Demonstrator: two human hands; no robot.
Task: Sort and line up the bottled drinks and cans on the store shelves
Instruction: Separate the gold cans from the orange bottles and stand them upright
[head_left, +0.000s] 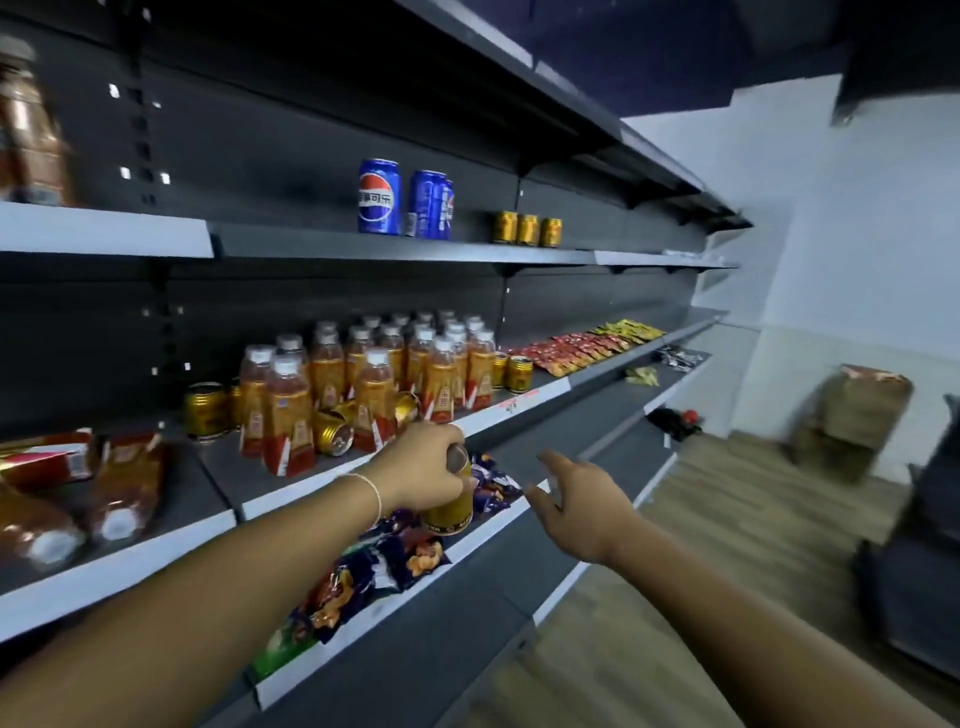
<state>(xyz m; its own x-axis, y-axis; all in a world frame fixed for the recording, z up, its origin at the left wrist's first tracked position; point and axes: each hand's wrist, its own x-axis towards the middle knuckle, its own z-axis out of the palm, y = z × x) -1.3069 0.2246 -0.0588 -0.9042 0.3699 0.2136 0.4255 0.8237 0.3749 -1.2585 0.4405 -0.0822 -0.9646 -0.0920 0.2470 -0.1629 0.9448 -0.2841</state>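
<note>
- Dark grey store shelves (363, 248) filled my feed, running off to the right toward a pale wall (857, 234) and a wood-look floor (727, 545).
- And there it was: the left hand (418, 467) gripped a gold can (451, 506) from above, fingers curled round its upper end.
- Its long axis stood close to upright, top end up under the palm with a slight lean to the right, base rim pointing down.
- That can hung in the air over the snack packets (387, 561) on the lower shelf (467, 545), just in front of the edge of the bottle shelf (519, 408).
- The right hand (576, 501) was wide, fingers spread and holding nothing. It sat just to the right of the can, level with it and not touching it.
- Behind the left hand, the orange bottles (439, 371) stood upright in a loose cluster, caps up.
- Down among them a tipped can (332, 434) lay on its side, one round end facing me.
- One shelf up, two blue cans (379, 197) stood upright, and three small gold cans (527, 228) stood in a row to their right.
</note>
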